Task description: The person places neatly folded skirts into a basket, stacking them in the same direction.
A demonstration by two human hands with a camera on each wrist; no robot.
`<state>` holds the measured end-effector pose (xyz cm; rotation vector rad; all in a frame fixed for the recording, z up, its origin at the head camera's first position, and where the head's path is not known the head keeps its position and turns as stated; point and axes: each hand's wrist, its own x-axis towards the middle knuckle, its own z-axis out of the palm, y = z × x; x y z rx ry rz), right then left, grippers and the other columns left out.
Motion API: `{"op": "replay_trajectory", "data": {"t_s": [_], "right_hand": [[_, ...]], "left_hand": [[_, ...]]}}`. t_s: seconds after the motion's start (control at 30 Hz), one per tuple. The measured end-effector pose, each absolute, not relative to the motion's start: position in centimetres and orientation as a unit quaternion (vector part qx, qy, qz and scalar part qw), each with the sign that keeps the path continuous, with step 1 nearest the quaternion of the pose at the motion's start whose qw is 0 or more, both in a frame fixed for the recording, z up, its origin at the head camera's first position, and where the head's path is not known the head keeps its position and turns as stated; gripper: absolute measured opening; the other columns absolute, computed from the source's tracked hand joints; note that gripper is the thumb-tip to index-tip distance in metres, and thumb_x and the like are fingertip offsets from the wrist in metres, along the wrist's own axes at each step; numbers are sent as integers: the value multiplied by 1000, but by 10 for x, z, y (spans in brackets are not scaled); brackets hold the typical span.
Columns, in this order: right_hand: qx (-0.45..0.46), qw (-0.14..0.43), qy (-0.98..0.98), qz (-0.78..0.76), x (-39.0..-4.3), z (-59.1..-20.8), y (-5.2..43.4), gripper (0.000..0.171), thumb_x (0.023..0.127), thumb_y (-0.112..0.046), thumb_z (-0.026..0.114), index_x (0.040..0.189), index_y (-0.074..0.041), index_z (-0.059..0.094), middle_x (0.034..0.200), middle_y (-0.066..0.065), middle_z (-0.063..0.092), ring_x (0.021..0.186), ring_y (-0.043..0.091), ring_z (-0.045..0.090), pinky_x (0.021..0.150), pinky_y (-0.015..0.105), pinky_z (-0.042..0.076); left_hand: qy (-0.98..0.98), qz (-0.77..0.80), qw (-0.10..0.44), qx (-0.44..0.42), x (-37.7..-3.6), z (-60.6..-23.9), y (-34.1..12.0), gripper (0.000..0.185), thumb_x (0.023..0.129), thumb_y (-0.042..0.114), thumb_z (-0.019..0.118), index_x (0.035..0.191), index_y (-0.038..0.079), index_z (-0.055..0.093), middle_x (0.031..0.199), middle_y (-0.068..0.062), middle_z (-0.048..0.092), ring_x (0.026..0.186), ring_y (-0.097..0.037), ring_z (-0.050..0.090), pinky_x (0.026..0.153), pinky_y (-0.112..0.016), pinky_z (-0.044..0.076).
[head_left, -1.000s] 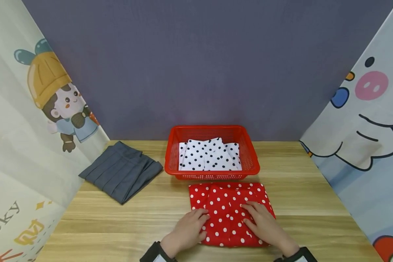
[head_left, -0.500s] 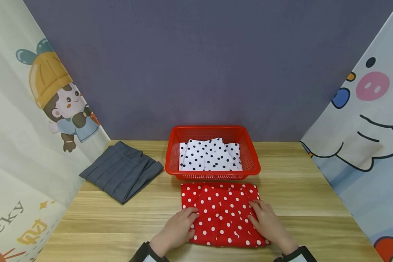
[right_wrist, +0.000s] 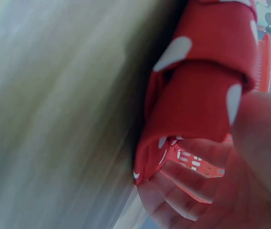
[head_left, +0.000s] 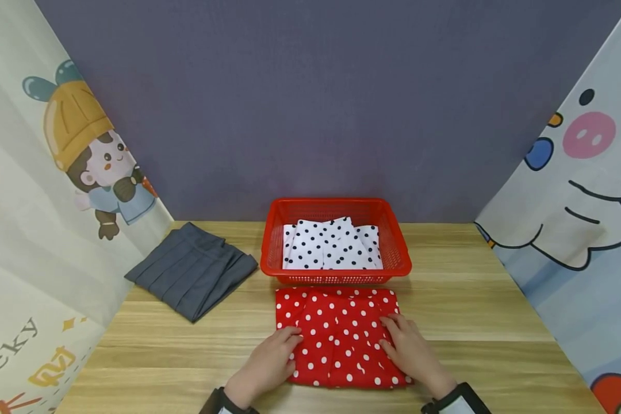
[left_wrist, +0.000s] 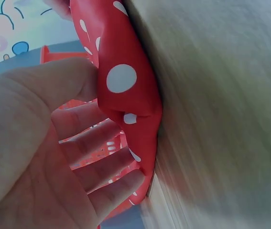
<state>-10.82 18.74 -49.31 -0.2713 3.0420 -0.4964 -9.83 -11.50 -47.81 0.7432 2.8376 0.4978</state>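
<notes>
A folded red garment with white polka dots (head_left: 344,333) lies flat on the table in front of the basket. My left hand (head_left: 270,357) rests at its left edge, fingertips just over the fabric. At the right side, my right hand (head_left: 410,352) touches it with fingers spread. In the left wrist view, the thumb and loosely straight fingers (left_wrist: 85,143) meet the garment's thick folded edge. The right wrist view has the layered folds between the thumb and relaxed fingers (right_wrist: 178,188), the fingertips reaching down along the fabric's side.
Behind the garment stands a red plastic basket (head_left: 336,277) holding a folded white cloth with black dots (head_left: 323,247). A folded dark grey pleated garment (head_left: 191,273) lies on the wooden table (head_left: 497,322) at the left. Printed curtains (head_left: 10,172) flank both sides.
The red polka-dot garment has slid left across the table, both hands travelling with it at its sides. The basket and the grey garment have stayed put.
</notes>
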Motion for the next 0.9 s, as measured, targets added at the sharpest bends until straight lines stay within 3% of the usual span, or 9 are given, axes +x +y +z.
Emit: {"op": "replay_trajectory", "data": {"t_s": [0.4,0.67,0.9], "right_hand": [[-90,36,980,-172,-110,-492,179,54,77,-24,72,123,-4,53,120,16,50,104,28,49,81,45,51],[-64,34,977,-201,-120,-486,182,55,77,-19,73,123,1,51,115,20,52,97,29,55,79,46,52],[-58,13,978,-202,-134,-485,182,54,78,-19,72,122,4,51,115,23,54,96,33,57,78,47,52]], "left_hand": [[952,169,71,245,-98,-478,-124,43,77,17,70,118,7,59,124,-6,51,108,-19,52,88,-38,48],[961,142,55,231,-108,-471,-122,49,71,25,78,113,8,61,110,-6,58,96,-18,56,81,-37,51],[970,146,3,192,-124,-473,-121,53,68,28,80,112,5,60,106,-11,59,90,-22,56,73,-37,53]]}}
